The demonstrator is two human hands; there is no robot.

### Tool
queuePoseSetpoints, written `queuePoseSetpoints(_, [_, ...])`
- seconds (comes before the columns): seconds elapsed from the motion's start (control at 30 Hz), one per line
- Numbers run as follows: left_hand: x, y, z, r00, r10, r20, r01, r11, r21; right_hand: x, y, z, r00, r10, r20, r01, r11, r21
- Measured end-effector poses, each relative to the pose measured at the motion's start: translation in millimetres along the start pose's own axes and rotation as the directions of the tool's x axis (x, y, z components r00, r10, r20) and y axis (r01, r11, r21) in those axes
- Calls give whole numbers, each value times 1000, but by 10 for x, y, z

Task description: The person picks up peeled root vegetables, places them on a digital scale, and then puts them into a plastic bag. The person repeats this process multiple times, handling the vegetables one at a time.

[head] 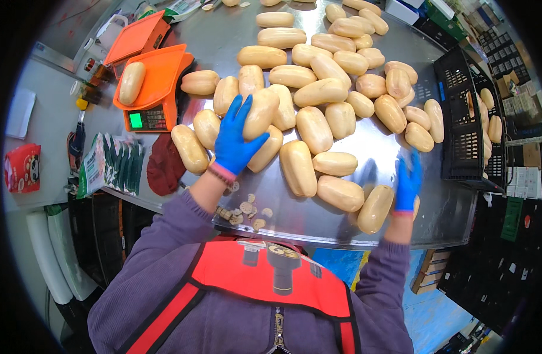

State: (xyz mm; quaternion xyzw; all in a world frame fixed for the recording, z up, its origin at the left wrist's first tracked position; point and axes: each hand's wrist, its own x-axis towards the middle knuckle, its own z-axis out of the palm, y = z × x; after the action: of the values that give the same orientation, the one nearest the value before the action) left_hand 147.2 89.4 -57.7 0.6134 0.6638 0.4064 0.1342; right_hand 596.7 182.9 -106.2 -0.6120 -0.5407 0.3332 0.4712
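Note:
Many peeled lotus root segments lie spread over a metal table. My left hand (236, 140), in a blue glove, is on a lotus root segment (262, 113) at the near left of the group, thumb and fingers around its lower left side. Also gloved in blue, my right hand (408, 179) is blurred above the table's right part, its fingers apart. Just left of it lies another lotus root segment (375, 209); one more is partly hidden behind this hand. A single segment (132, 83) rests on the orange tray of a digital scale (158, 88).
A black plastic crate (463, 119) holding lotus root stands at the table's right edge. Small cut slices (246, 208) lie by the near edge (297, 239). Left are a dark red cloth (165, 166), green-and-white plastic packets (116, 163), jars and a second orange scale (136, 37).

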Motion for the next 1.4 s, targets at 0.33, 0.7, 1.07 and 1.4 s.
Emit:
queuePoseSetpoints(0.33, [-76, 344, 152, 972, 200, 121, -213, 971, 105, -1106, 617, -505, 954, 118, -275, -150, 984, -96])
queuePoseSetpoints(0.7, [-834, 414, 348, 867, 265, 422, -234, 964, -126, -399, 399, 778, 989, 17, -147, -11, 999, 37])
queuePoseSetpoints(1.07, [-927, 191, -61, 920, 168, 353, -135, 984, -118, 679, -351, 1127, 812, -385, 440, 570, 686, -452])
queuePoseSetpoints(1.4, [-1223, -221, -654, 977, 75, 202, -55, 993, -102, 1381, 201, 1659, 813, -166, 558, 503, 683, -529])
